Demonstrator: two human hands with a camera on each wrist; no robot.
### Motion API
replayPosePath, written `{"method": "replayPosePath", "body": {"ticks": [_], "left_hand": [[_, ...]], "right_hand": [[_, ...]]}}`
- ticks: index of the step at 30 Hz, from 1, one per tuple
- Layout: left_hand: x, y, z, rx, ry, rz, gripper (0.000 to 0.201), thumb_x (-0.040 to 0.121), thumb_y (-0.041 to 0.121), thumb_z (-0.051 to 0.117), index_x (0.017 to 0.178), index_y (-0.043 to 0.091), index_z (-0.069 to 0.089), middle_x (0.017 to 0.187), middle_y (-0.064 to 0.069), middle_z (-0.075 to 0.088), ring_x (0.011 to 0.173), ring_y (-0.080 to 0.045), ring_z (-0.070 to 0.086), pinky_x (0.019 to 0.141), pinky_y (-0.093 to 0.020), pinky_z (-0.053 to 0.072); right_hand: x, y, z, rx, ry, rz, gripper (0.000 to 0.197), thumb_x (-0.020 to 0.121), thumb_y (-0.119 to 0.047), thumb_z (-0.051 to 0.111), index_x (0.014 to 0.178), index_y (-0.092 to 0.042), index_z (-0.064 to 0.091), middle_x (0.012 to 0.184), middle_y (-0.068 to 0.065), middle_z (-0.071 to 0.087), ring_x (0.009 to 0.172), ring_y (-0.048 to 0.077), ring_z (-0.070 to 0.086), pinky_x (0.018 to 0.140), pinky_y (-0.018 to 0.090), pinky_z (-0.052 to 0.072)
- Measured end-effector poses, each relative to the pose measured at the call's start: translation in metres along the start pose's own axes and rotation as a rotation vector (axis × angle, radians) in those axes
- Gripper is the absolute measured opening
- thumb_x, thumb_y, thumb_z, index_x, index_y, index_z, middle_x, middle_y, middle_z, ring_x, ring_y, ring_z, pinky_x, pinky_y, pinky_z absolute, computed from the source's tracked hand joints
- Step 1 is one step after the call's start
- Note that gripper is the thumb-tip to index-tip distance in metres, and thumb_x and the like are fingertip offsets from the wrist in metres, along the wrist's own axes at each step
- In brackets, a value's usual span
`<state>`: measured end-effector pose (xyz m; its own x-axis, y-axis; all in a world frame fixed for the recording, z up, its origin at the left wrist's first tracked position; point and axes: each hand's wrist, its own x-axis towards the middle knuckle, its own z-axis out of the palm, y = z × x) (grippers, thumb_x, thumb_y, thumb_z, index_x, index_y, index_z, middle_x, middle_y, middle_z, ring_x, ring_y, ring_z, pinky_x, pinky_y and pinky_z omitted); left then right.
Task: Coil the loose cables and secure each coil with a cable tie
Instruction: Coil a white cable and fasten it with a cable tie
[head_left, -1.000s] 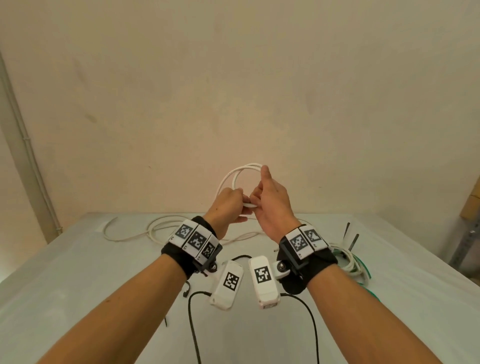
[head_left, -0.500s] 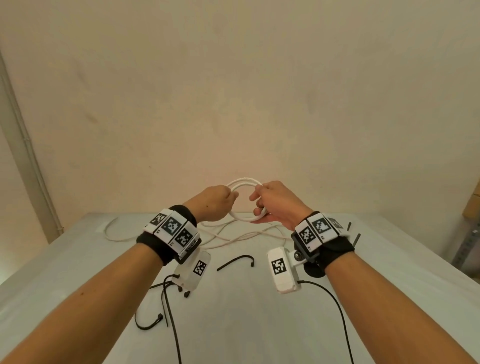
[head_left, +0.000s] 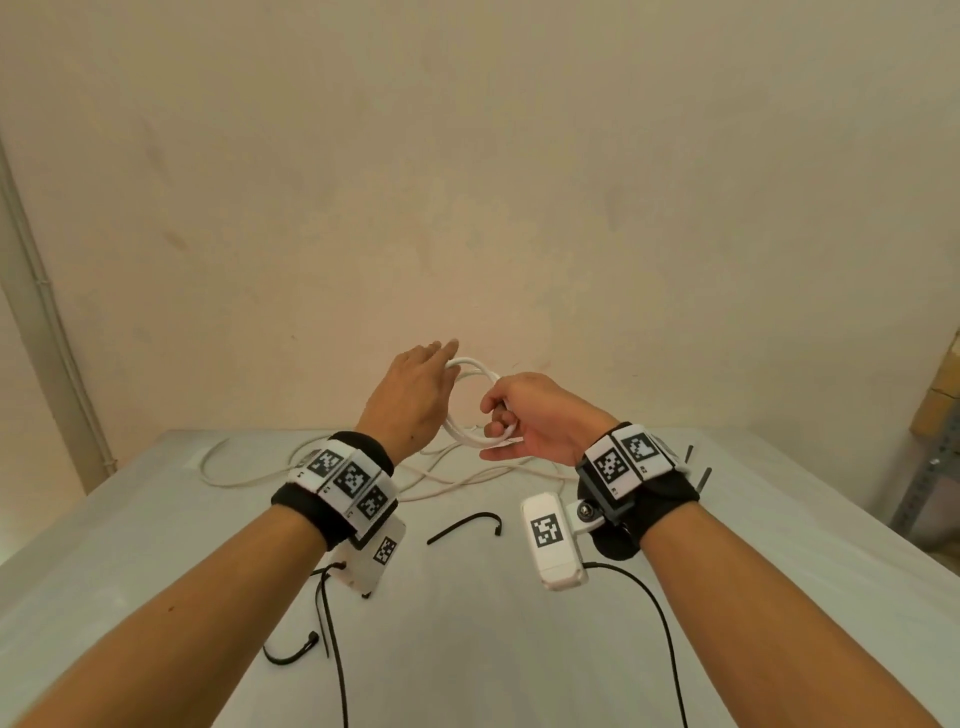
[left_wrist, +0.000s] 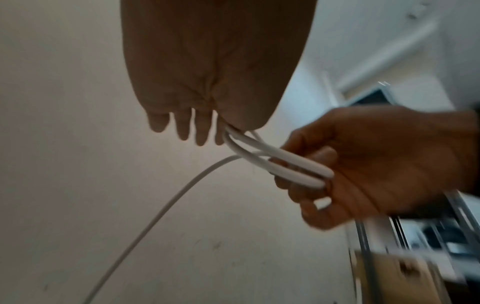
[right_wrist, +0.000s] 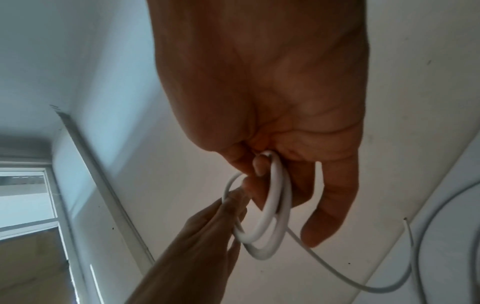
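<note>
A white cable coil (head_left: 467, 439) of a few loops hangs in the air over the far part of the table. My right hand (head_left: 540, 421) grips its near side, fingers curled round the loops (right_wrist: 278, 185). My left hand (head_left: 415, 395) is on the coil's left side with straight fingers raised; the loops (left_wrist: 285, 155) come out from between thumb and forefinger. The rest of the white cable (head_left: 363, 480) trails down from the coil and lies loose on the table. A black cable tie (head_left: 452, 528) lies below my hands; others (head_left: 291, 657) lie at the near left.
The grey table (head_left: 467, 665) ends at a beige wall. Black camera leads (head_left: 660, 618) run from my wrists toward me. Two dark upright prongs (head_left: 704, 478) stand at the right behind my right wrist. Metal shelving (head_left: 930, 483) and cardboard (head_left: 940, 410) stand beyond the table's right edge.
My left hand has let go of its curled grip and straightened its fingers, rising along the coil's left side. My right hand still holds the coil, now turned slightly lower.
</note>
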<state>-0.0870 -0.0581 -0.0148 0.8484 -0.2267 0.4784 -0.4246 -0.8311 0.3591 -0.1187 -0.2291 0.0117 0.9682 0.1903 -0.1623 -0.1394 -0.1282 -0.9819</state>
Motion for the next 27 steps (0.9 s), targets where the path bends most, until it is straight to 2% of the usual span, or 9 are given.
{"method": "replayPosePath", "body": {"ticks": [2,4,6,9,12,16,19,22,27], "left_hand": [[0.002,-0.005,-0.004,-0.187,-0.102,0.015,0.048,0.113,0.037,0.03,0.158,0.023,0.039,0.16,-0.007,0.043,0.153,-0.024,0.03,0.124,-0.038,0.022],[0.001,-0.011,-0.006,-0.347,-0.122,0.024,0.045,0.111,0.043,0.033,0.147,0.026,0.055,0.135,-0.002,0.065,0.131,-0.022,0.055,0.116,-0.047,0.038],[-0.001,-0.01,-0.009,-0.459,-0.082,0.02,0.045,0.11,0.046,0.037,0.129,0.017,0.067,0.111,-0.003,0.074,0.106,-0.025,0.066,0.102,-0.047,0.049],[0.0,0.0,-0.015,-0.669,-0.021,-0.005,0.041,0.11,0.04,0.042,0.123,0.015,0.071,0.086,-0.004,0.064,0.085,-0.022,0.058,0.085,-0.037,0.046],[0.001,0.012,-0.024,-0.787,0.018,0.013,0.035,0.112,0.022,0.04,0.121,0.008,0.071,0.08,0.003,0.052,0.078,-0.013,0.051,0.079,-0.028,0.047],[0.003,0.022,-0.027,-0.896,0.069,-0.049,0.027,0.108,0.012,0.045,0.106,-0.001,0.068,0.075,0.004,0.049,0.068,-0.01,0.047,0.069,-0.024,0.046],[0.004,0.023,-0.028,-1.027,0.054,-0.214,0.019,0.099,0.014,0.047,0.084,0.008,0.057,0.066,0.005,0.041,0.063,-0.014,0.037,0.064,-0.029,0.038],[0.003,0.024,-0.031,-0.872,0.05,-0.223,0.023,0.102,0.024,0.039,0.082,0.014,0.045,0.071,0.001,0.043,0.065,-0.017,0.038,0.068,-0.036,0.039],[-0.004,0.023,-0.031,-0.433,-0.045,-0.054,0.044,0.103,0.055,0.049,0.099,0.011,0.052,0.08,-0.002,0.054,0.068,-0.016,0.048,0.066,-0.036,0.043]], "right_hand": [[-0.002,0.0,-0.004,-0.018,-0.034,-0.044,0.013,0.102,-0.011,0.043,0.093,-0.01,0.053,0.058,-0.002,0.038,0.051,0.014,0.045,0.083,0.045,0.057],[-0.004,0.0,-0.007,-0.024,-0.076,-0.116,0.021,0.108,-0.022,0.043,0.09,-0.014,0.051,0.06,-0.004,0.035,0.052,0.013,0.038,0.079,0.04,0.052],[-0.005,-0.001,-0.008,-0.028,-0.073,-0.199,0.026,0.11,-0.028,0.043,0.088,-0.016,0.05,0.064,-0.005,0.034,0.054,0.013,0.033,0.072,0.034,0.046],[-0.005,-0.001,-0.005,-0.018,-0.002,-0.301,0.026,0.111,-0.032,0.043,0.091,-0.018,0.053,0.069,-0.005,0.034,0.055,0.01,0.035,0.066,0.03,0.042],[-0.003,0.002,0.003,0.068,0.025,-0.333,0.024,0.109,-0.035,0.048,0.095,-0.024,0.064,0.068,-0.005,0.039,0.056,0.01,0.044,0.075,0.037,0.054],[0.0,0.0,0.012,0.196,0.064,-0.209,0.02,0.107,-0.032,0.054,0.106,-0.013,0.06,0.085,0.005,0.051,0.078,0.023,0.063,0.089,0.05,0.061],[0.0,-0.004,0.014,0.168,0.053,-0.113,0.029,0.107,-0.033,0.055,0.119,-0.007,0.049,0.106,0.016,0.056,0.089,0.033,0.067,0.087,0.051,0.062],[-0.002,-0.003,0.015,0.153,-0.009,-0.04,0.028,0.108,-0.034,0.051,0.114,-0.008,0.046,0.102,0.023,0.065,0.086,0.038,0.072,0.084,0.049,0.063],[0.002,0.004,0.011,0.15,0.01,-0.075,0.032,0.11,-0.037,0.045,0.098,-0.008,0.049,0.079,0.016,0.07,0.088,0.04,0.076,0.078,0.045,0.064]]}}
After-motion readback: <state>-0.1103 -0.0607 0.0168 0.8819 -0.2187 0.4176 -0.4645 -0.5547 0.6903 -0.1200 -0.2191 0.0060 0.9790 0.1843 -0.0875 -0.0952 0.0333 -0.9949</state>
